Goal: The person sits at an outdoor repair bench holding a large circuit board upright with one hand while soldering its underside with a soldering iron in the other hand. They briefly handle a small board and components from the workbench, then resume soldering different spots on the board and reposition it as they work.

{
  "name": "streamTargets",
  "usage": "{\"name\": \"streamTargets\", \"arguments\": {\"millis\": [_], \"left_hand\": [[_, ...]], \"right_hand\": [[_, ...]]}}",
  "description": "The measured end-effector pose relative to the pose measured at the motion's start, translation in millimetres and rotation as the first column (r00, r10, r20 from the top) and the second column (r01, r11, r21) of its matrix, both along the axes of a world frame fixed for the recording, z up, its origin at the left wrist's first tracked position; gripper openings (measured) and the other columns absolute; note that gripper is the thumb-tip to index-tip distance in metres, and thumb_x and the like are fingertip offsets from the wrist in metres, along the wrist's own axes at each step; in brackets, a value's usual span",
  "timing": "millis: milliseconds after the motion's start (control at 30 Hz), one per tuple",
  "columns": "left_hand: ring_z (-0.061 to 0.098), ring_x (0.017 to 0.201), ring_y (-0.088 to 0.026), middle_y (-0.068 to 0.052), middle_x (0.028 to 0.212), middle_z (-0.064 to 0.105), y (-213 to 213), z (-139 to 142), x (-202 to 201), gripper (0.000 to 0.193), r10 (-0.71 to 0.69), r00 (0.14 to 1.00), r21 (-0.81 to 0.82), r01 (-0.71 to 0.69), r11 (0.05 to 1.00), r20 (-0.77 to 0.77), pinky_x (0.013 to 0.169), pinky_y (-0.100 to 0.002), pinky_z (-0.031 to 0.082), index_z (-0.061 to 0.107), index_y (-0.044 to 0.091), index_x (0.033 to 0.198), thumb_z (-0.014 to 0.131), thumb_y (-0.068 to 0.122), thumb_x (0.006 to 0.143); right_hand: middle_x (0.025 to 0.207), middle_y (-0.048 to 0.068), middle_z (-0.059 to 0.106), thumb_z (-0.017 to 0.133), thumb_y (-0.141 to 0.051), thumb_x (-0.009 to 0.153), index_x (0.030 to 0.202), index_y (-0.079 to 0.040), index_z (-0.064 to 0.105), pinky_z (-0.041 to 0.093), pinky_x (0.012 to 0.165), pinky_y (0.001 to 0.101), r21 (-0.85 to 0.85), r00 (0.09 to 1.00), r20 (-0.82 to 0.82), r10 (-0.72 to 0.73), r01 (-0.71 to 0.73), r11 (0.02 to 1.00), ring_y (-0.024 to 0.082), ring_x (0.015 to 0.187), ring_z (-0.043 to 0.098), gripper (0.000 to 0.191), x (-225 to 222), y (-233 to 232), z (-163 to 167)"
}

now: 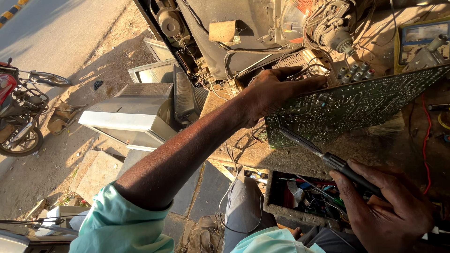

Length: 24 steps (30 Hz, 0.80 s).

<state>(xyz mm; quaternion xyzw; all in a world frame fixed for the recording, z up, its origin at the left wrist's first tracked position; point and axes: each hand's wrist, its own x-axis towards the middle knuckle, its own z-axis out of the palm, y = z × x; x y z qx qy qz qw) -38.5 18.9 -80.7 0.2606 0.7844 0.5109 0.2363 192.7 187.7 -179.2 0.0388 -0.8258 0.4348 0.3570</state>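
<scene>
On the far side of the workbench [300, 161], an opened old television [243, 33] is lying with a small tan label [222, 32] stuck to its dark tube, squarish and turned a little askew. At the far right a yellow-cased meter [422, 40] is resting with its pale screen facing up. Near the person, a dusty tray [307, 197] of wires and small parts is sitting at the bench's near edge. To the left the bench is dropping off to open ground, where grey television casings [140, 112] are lying, with a motorbike [16, 112] standing far left beside the road.

The green circuit board [356, 105] is being held tilted above the bench, its long edge running up to the right, with free room beneath it. The left hand [274, 91] is gripping the board's left end, fingers [307, 83] curled over its top edge. The right hand [386, 206], near right, is clasping a dark soldering iron [328, 159] in closed fingers, its tip lying against the board's lower left part
</scene>
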Motion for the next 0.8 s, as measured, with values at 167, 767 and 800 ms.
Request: {"name": "streamTargets", "arguments": {"millis": [167, 767, 800], "left_hand": [[0.063, 0.125, -0.037, -0.030, 0.132, 0.059, -2.2, -9.0, -3.4, 0.105, 0.073, 0.996, -0.084, -0.078, 0.993, -0.059, 0.101, -0.047, 0.056, 0.047, -0.010, 0.143, 0.071, 0.072, 0.082], [0.066, 0.104, -0.023, -0.017, 0.117, 0.060, -13.1, -8.9, 2.7, 0.052, -0.013, 0.848, -0.160, -0.084, 0.984, -0.530, 0.089, -0.036, 0.056, 0.059, 0.008, 0.141, 0.044, 0.039, 0.103], [0.066, 0.103, -0.023, -0.017, 0.118, 0.060, -14.0, -11.8, 1.1, 0.049, -0.032, 0.800, -0.172, -0.090, 0.981, -0.599, 0.088, -0.037, 0.055, 0.058, 0.004, 0.137, 0.042, 0.034, 0.101]], "right_hand": [[0.103, 0.024, 0.070, 0.076, -0.006, 0.090, 0.115, 0.005, 0.067, 0.062, 0.067, 0.0310, 0.012, 1.000, 0.026, 0.007, -0.007, 1.000, 0.027, 0.097, 0.077, 0.029, 0.2, -0.4, 4.7], [0.102, 0.025, 0.070, 0.077, -0.002, 0.086, 0.111, 0.007, 0.066, 0.061, 0.066, 0.0291, -0.089, 1.000, 0.013, 0.010, -0.009, 0.996, 0.026, 0.091, 0.077, 0.029, -7.6, -1.0, -0.9], [0.102, 0.026, 0.070, 0.077, -0.001, 0.085, 0.112, 0.008, 0.066, 0.061, 0.065, 0.0291, -0.090, 1.000, 0.029, -0.010, 0.012, 0.996, 0.026, 0.090, 0.076, 0.030, -7.3, -0.2, -3.0]]}}
